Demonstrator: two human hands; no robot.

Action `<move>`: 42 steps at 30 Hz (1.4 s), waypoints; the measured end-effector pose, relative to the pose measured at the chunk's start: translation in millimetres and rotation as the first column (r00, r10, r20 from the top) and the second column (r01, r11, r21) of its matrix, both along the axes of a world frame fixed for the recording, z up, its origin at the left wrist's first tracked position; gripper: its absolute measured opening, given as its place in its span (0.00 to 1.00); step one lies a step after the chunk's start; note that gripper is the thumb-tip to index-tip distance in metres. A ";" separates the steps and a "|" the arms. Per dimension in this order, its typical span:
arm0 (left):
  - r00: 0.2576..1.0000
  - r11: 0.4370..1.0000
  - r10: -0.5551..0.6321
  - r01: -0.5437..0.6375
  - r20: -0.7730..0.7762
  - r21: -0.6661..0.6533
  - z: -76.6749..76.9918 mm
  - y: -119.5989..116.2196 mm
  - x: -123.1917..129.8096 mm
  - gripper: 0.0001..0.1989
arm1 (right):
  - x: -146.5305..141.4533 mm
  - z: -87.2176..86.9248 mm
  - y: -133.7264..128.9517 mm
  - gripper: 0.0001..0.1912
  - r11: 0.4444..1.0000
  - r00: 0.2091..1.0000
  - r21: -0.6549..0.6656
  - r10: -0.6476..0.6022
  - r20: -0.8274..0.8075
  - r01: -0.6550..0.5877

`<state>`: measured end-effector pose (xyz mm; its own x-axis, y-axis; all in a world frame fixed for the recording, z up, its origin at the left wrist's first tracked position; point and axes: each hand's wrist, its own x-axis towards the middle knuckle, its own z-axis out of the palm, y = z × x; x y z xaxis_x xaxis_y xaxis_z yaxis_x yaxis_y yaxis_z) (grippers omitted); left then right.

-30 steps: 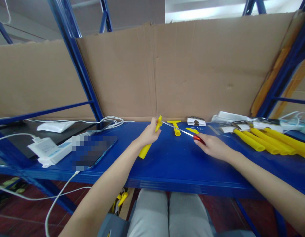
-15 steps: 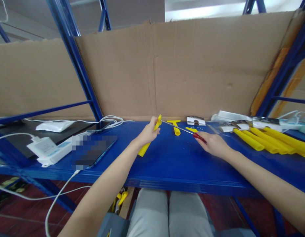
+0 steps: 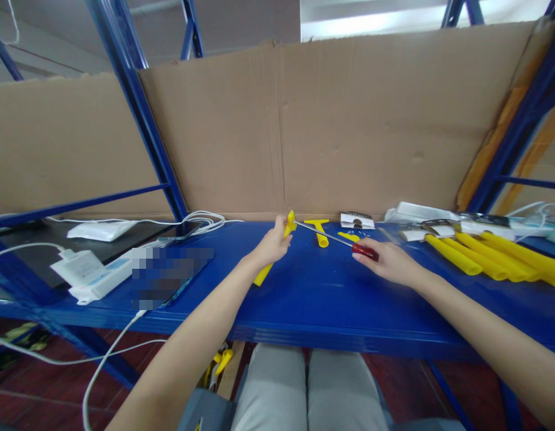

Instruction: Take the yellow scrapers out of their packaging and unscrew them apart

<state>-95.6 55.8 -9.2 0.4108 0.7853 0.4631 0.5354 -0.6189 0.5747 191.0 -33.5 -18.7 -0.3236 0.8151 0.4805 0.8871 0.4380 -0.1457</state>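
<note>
My left hand point(image 3: 273, 244) is wrapped round a yellow T-shaped piece point(image 3: 264, 273), whose handle slants down toward the front edge. The fingers of my right hand point(image 3: 387, 261) close on the red handle of a screwdriver point(image 3: 366, 252). Its metal shaft points left, and the tip reaches the head of the held yellow piece. Behind the shaft another yellow T-shaped piece point(image 3: 322, 240) lies on the blue shelf point(image 3: 304, 305). A smaller yellow part point(image 3: 349, 236) rests near the screwdriver, beside a small white and black packet point(image 3: 357, 219).
Several yellow tubes point(image 3: 457, 256) lie at the right, with white packets point(image 3: 421, 212) behind them. A phone point(image 3: 172, 278), a white power strip point(image 3: 102, 280) and cables sit at the left. Cardboard point(image 3: 371, 126) stands along the back.
The red handle has turned a little in my right hand, and the fingers have shifted on it. My left hand still holds the yellow piece in nearly the same place.
</note>
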 end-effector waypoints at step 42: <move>0.991 0.999 0.015 -0.019 -0.131 -0.027 -1.6 -5.5 3.3 0.22 | 8.4 -0.2 5.1 0.08 1.000 1.000 -0.022 0.005 -0.027 -0.006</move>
